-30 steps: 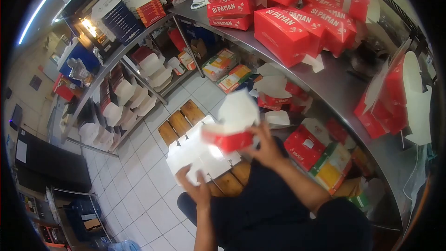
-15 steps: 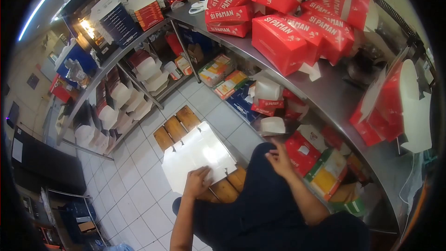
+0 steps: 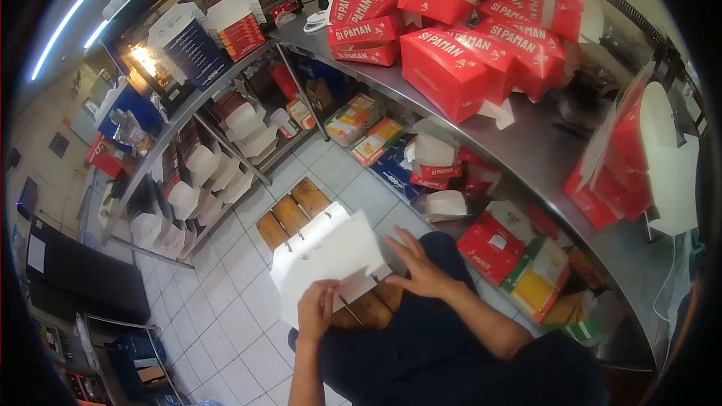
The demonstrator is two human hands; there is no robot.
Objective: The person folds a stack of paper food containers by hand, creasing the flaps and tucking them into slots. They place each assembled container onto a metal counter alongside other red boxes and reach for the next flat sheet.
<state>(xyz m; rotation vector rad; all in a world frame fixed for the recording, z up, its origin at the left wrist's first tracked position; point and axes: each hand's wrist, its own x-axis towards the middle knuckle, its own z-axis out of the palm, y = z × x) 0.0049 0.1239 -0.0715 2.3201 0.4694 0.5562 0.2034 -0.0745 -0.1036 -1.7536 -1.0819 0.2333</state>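
My left hand (image 3: 317,308) pinches the near edge of a flat white cardboard sheet (image 3: 338,262), which is tilted up off the stack below. More white sheets (image 3: 289,254) lie under it on a low wooden slatted stool (image 3: 292,210) in front of my knees. My right hand (image 3: 416,265) is beside the sheet's right edge, its fingers spread and nothing held in them. Notches show along the sheet's edge near that hand.
Folded red boxes (image 3: 451,71) are heaped on a steel counter (image 3: 519,143) at the right. Under it are packed cartons (image 3: 492,244). A shelf at the left holds nested white boxes (image 3: 203,165), with stacked dark blue boxes (image 3: 197,53) above.
The top white sheet has been lifted and tilted by my left hand. My right hand has moved left from over my knee to the sheet's right edge, its fingers spreading.
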